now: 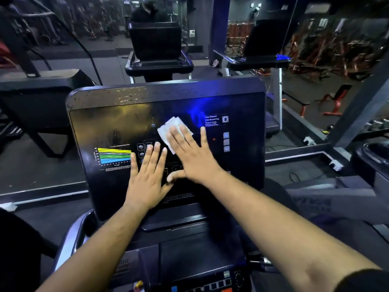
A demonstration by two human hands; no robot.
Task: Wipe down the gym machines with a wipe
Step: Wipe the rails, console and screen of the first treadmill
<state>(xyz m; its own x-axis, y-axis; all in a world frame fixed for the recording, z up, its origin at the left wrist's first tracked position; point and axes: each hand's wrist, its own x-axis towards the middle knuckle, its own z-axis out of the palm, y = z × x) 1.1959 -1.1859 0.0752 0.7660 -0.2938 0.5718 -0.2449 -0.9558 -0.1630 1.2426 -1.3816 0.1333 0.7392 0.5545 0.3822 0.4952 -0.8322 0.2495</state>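
I am looking into a dim gym, with a wide mirror running across the far wall. It reflects red-framed weight benches on the right side of the room and a person in dark clothes behind another console. A dark floor spreads out to the left.

Closest to me, and filling the middle of my view, is the treadmill console: a large black panel tilted back toward me, its top edge scuffed and flecked with pale marks. A blue glare sits on the upper middle of the glossy face. Low on the left of the panel there is a striped chart in yellow, green and blue, and white lettering shows at the upper right. Below the panel I see a darker tray and, at the bottom edge of my view, a row of buttons.

Both my forearms reach up from the bottom corners. My right hand lies flat on the panel, fingers straight and spread, pressing the white wipe against the screen near its centre; the wipe sticks out past my fingertips toward the upper left. My left hand rests flat on the panel just beside the right, fingers straight and close together, holding nothing. The thumb of my right hand lies touching the left hand's edge.
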